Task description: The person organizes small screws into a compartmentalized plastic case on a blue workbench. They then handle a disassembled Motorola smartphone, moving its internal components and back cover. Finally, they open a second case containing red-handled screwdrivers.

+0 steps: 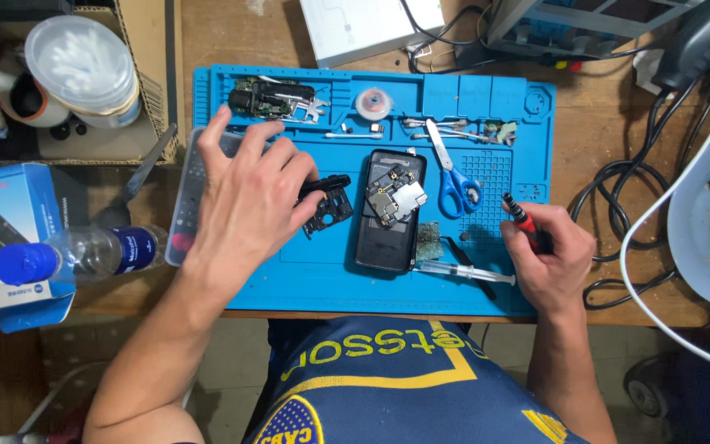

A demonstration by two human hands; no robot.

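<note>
In the head view I look down at a blue work mat on a wooden table. My left hand sits at about nine o'clock on the mat, fingers spread wide and flat, resting on a small black plastic part; the fingertips touch it, but I cannot tell if they pinch it. My right hand is at about three o'clock, curled tight around a red and black screwdriver, with its tip pointing up and away from the phone. The open phone lies in the middle of the mat, back side up, with its cover off. A silver metal plate sits crooked on top of its insides, so it looks loose. I think the phone is already well taken apart, and the inside pieces are not all out yet. More bits lie at twelve o'clock: a black part with a green board and a little roll of wire. Blue scissors lie just right of the phone, and a syringe lies near my right hand, at five o'clock from the phone.
</note>
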